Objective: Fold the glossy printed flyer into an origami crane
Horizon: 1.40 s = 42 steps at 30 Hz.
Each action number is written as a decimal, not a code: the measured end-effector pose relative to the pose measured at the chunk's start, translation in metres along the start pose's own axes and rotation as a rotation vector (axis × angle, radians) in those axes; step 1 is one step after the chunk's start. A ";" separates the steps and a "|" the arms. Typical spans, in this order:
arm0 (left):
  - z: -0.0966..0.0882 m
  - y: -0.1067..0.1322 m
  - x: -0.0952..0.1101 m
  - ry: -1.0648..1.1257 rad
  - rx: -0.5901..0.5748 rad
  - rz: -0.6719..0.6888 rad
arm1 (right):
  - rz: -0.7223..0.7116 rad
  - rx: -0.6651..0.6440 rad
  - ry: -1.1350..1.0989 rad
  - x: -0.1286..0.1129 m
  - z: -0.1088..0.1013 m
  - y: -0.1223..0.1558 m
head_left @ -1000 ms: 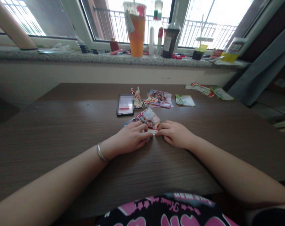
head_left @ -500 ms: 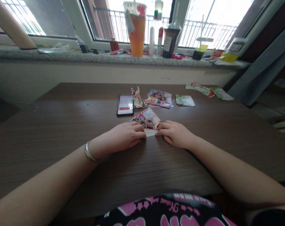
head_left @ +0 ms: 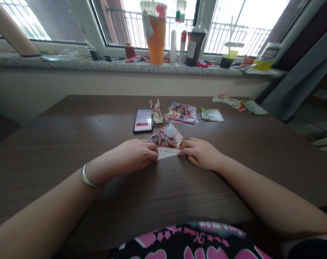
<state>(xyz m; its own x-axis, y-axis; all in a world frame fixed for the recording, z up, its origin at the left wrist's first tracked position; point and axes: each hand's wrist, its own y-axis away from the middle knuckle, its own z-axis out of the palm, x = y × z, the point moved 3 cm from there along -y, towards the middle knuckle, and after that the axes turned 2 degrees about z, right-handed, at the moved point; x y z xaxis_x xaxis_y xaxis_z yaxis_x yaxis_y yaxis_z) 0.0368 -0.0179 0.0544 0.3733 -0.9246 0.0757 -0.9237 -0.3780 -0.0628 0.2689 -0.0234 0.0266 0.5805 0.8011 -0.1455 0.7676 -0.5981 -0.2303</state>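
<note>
A printed sheet of paper (head_left: 170, 138), folded to a point at its far end, lies on the brown table (head_left: 168, 201) in front of me. It shows a photo of people and a white strip along the near edge. My left hand (head_left: 141, 153), with a silver bangle at the wrist, has its fingers closed on the paper's left corner. On the right corner rest the bent fingers of my right hand (head_left: 197, 151), gripping the edge. Just beyond the paper are a phone (head_left: 143, 120) and a folded paper shape (head_left: 157, 112).
Behind the paper lies a stack of printed leaflets (head_left: 183, 112), with green-edged cards (head_left: 212, 115) to its right and more leaflets (head_left: 235, 103) by the far right corner. Cups, including one with orange drink (head_left: 156, 39), and bottles line the stone windowsill (head_left: 112, 66).
My left hand has slid left along the near edge to the paper's left corner, uncovering more of the white strip and photo. My right hand has stayed in place.
</note>
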 end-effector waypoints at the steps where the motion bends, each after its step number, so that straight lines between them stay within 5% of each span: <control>1: 0.000 0.000 0.000 -0.002 -0.005 -0.003 | 0.002 -0.005 0.000 0.000 0.000 0.000; 24: 0.001 0.006 -0.009 0.203 -0.076 -0.028 | -0.026 -0.005 0.023 0.004 0.002 0.002; 31: -0.001 0.003 -0.004 0.061 -0.083 -0.166 | 0.037 0.000 0.027 0.012 -0.003 0.007; 42: 0.013 -0.001 -0.002 -0.011 -0.004 -0.104 | 0.158 -0.031 0.072 0.029 -0.008 0.016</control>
<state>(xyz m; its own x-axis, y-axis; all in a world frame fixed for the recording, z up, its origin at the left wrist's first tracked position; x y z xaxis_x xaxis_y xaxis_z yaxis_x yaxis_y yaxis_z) 0.0376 -0.0160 0.0412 0.4678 -0.8810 0.0708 -0.8804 -0.4716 -0.0507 0.3004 -0.0099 0.0259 0.7115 0.6944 -0.1079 0.6729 -0.7175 -0.1801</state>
